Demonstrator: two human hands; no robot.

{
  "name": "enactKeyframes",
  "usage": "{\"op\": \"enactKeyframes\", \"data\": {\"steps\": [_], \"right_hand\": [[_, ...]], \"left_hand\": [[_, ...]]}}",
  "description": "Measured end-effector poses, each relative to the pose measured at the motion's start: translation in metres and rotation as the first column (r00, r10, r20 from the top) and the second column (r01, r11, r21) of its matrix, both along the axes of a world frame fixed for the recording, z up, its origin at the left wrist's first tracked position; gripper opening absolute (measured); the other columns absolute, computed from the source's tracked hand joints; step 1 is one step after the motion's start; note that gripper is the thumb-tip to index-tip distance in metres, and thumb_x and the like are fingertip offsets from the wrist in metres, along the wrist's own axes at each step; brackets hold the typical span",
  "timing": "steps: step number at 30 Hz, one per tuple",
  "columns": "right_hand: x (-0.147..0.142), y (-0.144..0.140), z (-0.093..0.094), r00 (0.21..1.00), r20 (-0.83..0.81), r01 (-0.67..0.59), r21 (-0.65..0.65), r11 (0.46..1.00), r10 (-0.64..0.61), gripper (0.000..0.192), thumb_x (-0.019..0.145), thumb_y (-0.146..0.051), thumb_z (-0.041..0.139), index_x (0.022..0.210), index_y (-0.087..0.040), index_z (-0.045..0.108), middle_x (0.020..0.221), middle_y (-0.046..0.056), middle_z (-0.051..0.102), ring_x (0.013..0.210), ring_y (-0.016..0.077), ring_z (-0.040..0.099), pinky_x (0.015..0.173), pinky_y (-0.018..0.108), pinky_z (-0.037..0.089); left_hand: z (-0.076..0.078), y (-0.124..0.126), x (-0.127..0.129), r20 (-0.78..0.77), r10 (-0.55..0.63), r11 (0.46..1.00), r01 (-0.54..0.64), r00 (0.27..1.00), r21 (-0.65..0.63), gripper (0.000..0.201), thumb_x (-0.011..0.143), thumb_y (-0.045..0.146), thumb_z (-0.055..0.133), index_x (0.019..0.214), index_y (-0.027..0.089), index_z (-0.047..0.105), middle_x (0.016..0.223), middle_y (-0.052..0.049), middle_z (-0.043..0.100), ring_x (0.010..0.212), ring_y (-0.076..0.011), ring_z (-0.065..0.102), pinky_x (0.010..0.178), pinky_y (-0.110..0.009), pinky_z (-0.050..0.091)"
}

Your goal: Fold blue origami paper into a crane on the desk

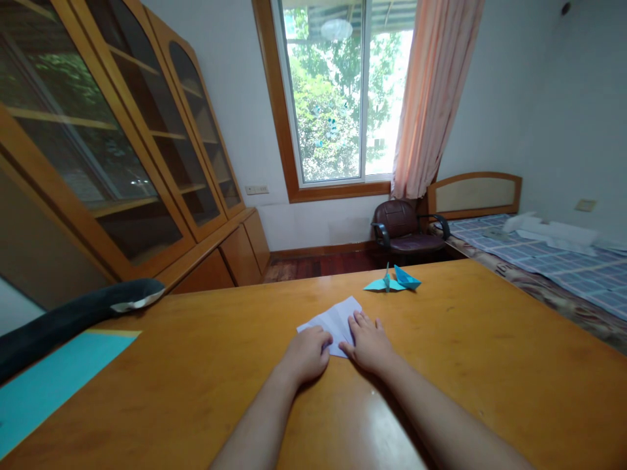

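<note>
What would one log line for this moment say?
left hand: pressing white folded paper sheet | right hand: flat on it | blue folded paper crane: beyond, apart | surface: orange wooden table

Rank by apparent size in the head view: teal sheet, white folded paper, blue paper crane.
1. teal sheet, though it lies nearer the camera and is cut off
2. white folded paper
3. blue paper crane, farthest away

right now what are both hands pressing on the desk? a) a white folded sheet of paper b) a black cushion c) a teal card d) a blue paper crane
a: the left hand and right hand lie flat on the white folded paper; the blue paper crane sits apart, beyond them.
</note>
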State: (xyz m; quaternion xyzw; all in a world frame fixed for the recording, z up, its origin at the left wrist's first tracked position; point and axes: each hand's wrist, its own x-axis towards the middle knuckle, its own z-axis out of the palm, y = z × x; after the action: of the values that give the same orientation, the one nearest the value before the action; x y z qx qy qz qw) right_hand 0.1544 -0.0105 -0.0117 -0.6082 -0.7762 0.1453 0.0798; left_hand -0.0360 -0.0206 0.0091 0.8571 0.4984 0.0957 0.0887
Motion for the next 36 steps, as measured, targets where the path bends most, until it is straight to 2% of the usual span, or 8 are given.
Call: {"op": "enactKeyframes", "data": {"steps": [8, 19, 27, 32, 36], "right_hand": [[-0.0006, -0.0006, 0.0016, 1.0, -0.008, 0.008, 0.003, 1.0, -0.008, 0.073, 0.084, -0.054, 0.048, 0.144, -0.014, 0.036, 0.153, 0.018, 0.026, 0.142, 0.0322, 0.02, 0.111, 0.057, 0.01], [-0.004, -0.001, 0.0009, 1.0, 0.017, 0.021, -0.003, 1.0, -0.021, 0.072, 0.085, -0.055, 0.044, 0.144, -0.013, 0.035, 0.154, 0.018, 0.026, 0.142, 0.0326, 0.019, 0.11, 0.058, 0.01], [-0.0096, 0.0006, -0.0012, 0.988, 0.082, 0.13, 0.015, 0.991, -0.131, 0.075, 0.086, -0.056, 0.04, 0.144, -0.008, 0.035, 0.153, 0.022, 0.026, 0.142, 0.0343, 0.017, 0.11, 0.059, 0.006], [-0.0089, 0.0004, 0.0002, 0.99, 0.061, 0.122, 0.037, 0.992, -0.124, 0.075, 0.085, -0.053, 0.043, 0.142, -0.005, 0.038, 0.151, 0.022, 0.029, 0.141, 0.0338, 0.02, 0.111, 0.056, 0.008], [-0.008, -0.0003, 0.0021, 0.994, 0.031, 0.099, 0.04, 0.994, -0.1, 0.073, 0.085, -0.052, 0.045, 0.141, -0.005, 0.04, 0.15, 0.023, 0.032, 0.14, 0.0334, 0.024, 0.112, 0.053, 0.01]], "left_hand": [[-0.003, 0.0033, 0.0013, -0.043, 0.091, 0.996, -0.091, 0.995, 0.01, 0.024, 0.082, 0.016, 0.045, 0.092, 0.023, 0.065, 0.095, -0.007, 0.063, 0.09, -0.0204, 0.057, 0.078, -0.03, 0.041], [-0.0029, 0.0029, 0.0047, -0.08, 0.1, 0.995, -0.099, 0.992, 0.016, 0.022, 0.086, 0.017, 0.044, 0.088, 0.022, 0.065, 0.094, -0.006, 0.064, 0.09, -0.02, 0.057, 0.077, -0.029, 0.041], [-0.0051, 0.0033, 0.0076, -0.103, 0.142, 0.99, -0.138, 0.985, 0.039, 0.02, 0.087, 0.021, 0.043, 0.087, 0.021, 0.063, 0.094, -0.007, 0.064, 0.089, -0.0202, 0.058, 0.075, -0.029, 0.042], [-0.0065, 0.0056, 0.0076, -0.115, 0.192, 0.981, -0.188, 0.975, 0.04, 0.024, 0.089, 0.022, 0.041, 0.085, 0.019, 0.064, 0.094, -0.009, 0.065, 0.09, -0.0207, 0.059, 0.078, -0.03, 0.043], [-0.0062, 0.0084, 0.0065, -0.135, 0.288, 0.958, -0.284, 0.948, 0.044, 0.026, 0.089, 0.022, 0.04, 0.085, 0.017, 0.066, 0.098, -0.011, 0.065, 0.094, -0.0219, 0.06, 0.081, -0.032, 0.044]]}}
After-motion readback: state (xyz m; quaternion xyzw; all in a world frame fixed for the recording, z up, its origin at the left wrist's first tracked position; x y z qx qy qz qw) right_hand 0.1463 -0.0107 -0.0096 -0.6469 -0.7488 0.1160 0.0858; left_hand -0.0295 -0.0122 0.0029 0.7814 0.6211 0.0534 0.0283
